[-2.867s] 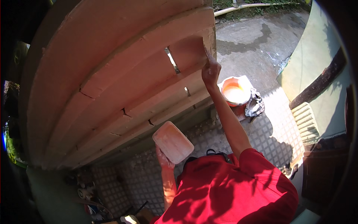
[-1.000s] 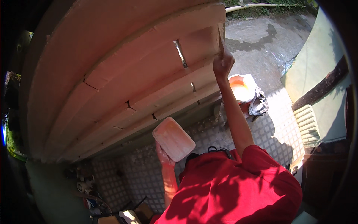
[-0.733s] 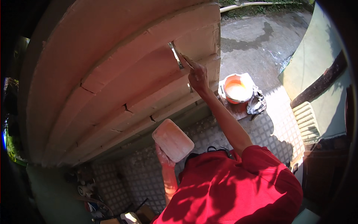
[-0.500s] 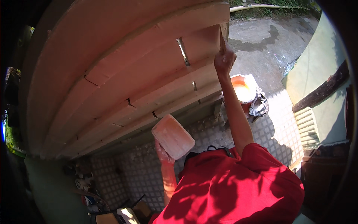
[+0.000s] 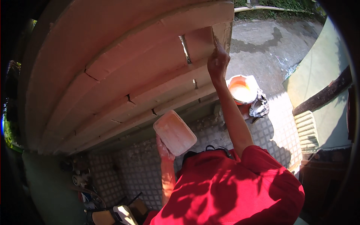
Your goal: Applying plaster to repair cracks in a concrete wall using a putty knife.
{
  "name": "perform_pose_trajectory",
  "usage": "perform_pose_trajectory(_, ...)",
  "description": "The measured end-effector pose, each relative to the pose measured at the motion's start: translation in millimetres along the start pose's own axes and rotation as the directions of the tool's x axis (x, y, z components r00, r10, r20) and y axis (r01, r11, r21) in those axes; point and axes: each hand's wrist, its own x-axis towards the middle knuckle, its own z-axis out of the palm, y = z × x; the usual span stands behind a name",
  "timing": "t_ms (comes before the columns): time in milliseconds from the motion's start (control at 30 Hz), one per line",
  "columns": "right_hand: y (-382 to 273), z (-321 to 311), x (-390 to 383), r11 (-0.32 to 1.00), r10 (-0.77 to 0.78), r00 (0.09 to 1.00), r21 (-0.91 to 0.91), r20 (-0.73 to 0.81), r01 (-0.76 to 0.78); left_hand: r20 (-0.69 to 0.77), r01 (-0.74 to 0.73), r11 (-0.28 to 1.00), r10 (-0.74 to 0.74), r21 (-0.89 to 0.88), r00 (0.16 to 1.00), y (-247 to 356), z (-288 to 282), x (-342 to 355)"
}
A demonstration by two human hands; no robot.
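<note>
My left hand (image 5: 164, 149) grips a shallow rectangular plastic tub (image 5: 175, 132) from its left side. The tub is tilted, and a pale coating smears it and my fingers. My right hand (image 5: 219, 62) reaches far up, closed around a thin flat tool (image 5: 215, 38) seen edge-on; whether it is a brush or a putty knife cannot be made out. The tool's tip is at the right end of a pale slatted wooden panel (image 5: 138, 56), between two raised rails. Gaps and dark cracks show in the panel.
Below my right forearm stands a white bucket (image 5: 243, 89), orange inside, with a crumpled dark-and-white bag (image 5: 259, 106) against it. A dark wooden post (image 5: 322, 92) leans at the right by a ridged pale slab (image 5: 306, 131). Assorted items (image 5: 86, 183) lie at lower left on the tiled floor (image 5: 138, 172).
My right hand and the tool have shifted left and slightly down along the panel's end. The tub stays in my left hand, nearly in place. The whole view has shifted slightly.
</note>
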Motion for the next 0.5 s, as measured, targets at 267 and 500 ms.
perform_pose_trajectory(267, 14, -10, -13, 0.993, 0.083, 0.946, 0.052, 0.314, -0.104, 0.008, -0.004, 1.0, 0.004, 0.025, 1.0, -10, -4, -2)
perform_pose_trajectory(500, 10, -78, -33, 0.162, 0.345, 0.507, 0.481, 0.79, -0.861, -0.014, 0.027, 0.999, -0.026, 0.047, 1.0, -15, -2, -9)
